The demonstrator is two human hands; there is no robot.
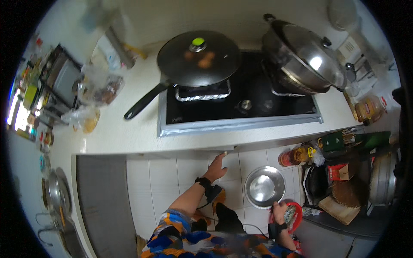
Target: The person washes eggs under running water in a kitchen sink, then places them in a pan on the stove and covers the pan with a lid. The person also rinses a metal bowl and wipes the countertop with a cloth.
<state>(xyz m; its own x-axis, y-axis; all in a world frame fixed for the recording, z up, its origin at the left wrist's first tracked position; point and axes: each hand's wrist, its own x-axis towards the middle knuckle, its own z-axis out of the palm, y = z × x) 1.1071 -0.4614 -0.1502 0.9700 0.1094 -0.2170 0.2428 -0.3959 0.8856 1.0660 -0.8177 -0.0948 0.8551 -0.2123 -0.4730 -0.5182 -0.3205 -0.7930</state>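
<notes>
My right hand (279, 212) grips the near rim of a shiny stainless steel bowl (265, 188), which shows nothing inside. The bowl is held over the tiled floor, beside a red plastic bin (298, 216) with a bag in it. My left hand (216, 170) stretches out to the counter's front edge, thumb apart from the fingers. Its fingertips are close to a cabinet door (214, 149) under the counter, and whether they grip it is not clear. Both wrists wear black bands.
A lidded frying pan (198, 72) with brownish items and a big lidded steel pot (300, 61) stand on the black gas hob (206, 111). The pan's handle (145, 101) points left over the counter. An oil bottle (295, 156) and a wooden board (339, 209) are at the right.
</notes>
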